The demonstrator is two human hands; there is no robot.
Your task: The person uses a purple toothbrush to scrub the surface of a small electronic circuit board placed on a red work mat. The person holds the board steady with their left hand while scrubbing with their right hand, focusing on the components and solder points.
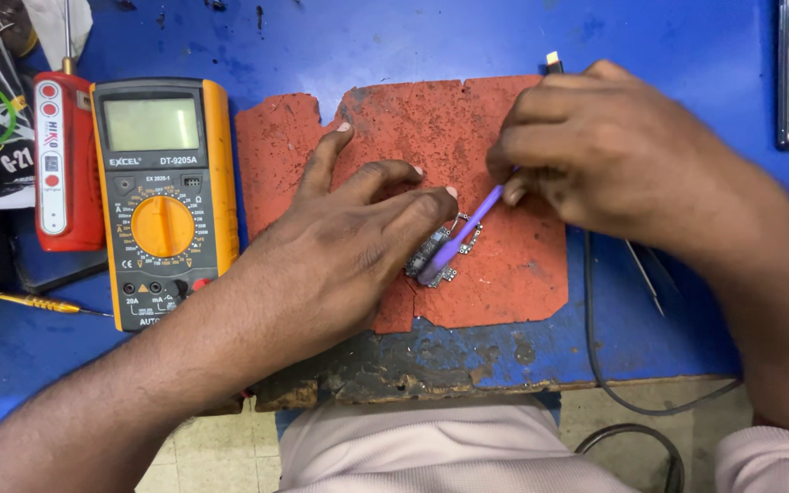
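Seen from above, two bare hands work at a worn blue counter [340, 46]. In the centre of the frame lies a rough, reddish-orange mat [513, 274] with ragged edges. On its lower middle sits a small dark circuit board [429, 254], lying flat. The left hand [349, 246] comes in from the lower left and rests palm down on the mat, its fingertips pressing on the board's left edge, with the hand spread rather than closed around anything. The right hand [614, 155] enters from the right edge, its grip pinched narrow around the upper end of a slim purple tool [460, 236], which slants down and left so that its lower end lies on the board. At the left of the frame, just beside the mat, lies a yellow and grey multimeter [162, 196] with a round dial, and next to it, further left, a red handheld device [66, 164]. A thin black cable [591, 338] runs down the right side of the mat and off the counter's front edge.
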